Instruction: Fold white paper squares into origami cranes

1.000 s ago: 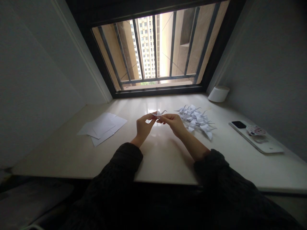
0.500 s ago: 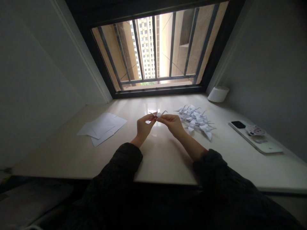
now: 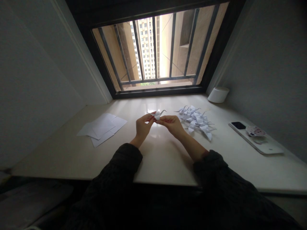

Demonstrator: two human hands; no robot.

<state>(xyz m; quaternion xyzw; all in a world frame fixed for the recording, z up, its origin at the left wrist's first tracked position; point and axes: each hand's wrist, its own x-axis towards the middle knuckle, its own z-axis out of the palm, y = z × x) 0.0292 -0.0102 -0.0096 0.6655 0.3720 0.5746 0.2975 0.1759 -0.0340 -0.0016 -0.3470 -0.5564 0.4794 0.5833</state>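
A white folded paper crane (image 3: 157, 115) is pinched between my two hands above the pale sill, its thin pointed ends sticking out to either side. My left hand (image 3: 144, 126) has its thumb and fingers closed on the crane's left part. From the other side my right hand (image 3: 172, 124) grips the crane low down, thumb and fingertips together. Fingers cover the crane's lower edge. Just right of my right hand lies a heap of white paper cranes (image 3: 195, 118).
Several white paper sheets (image 3: 103, 126) overlap on the left of the sill (image 3: 96, 163). At the right lies a white phone (image 3: 256, 139) with a round grip on its back. A white cylindrical object (image 3: 218, 95) stands by the right wall, near the barred window (image 3: 158, 48).
The crane has tilted slightly between my fingers, so more of its white body shows. My hands have stayed nearly in place.
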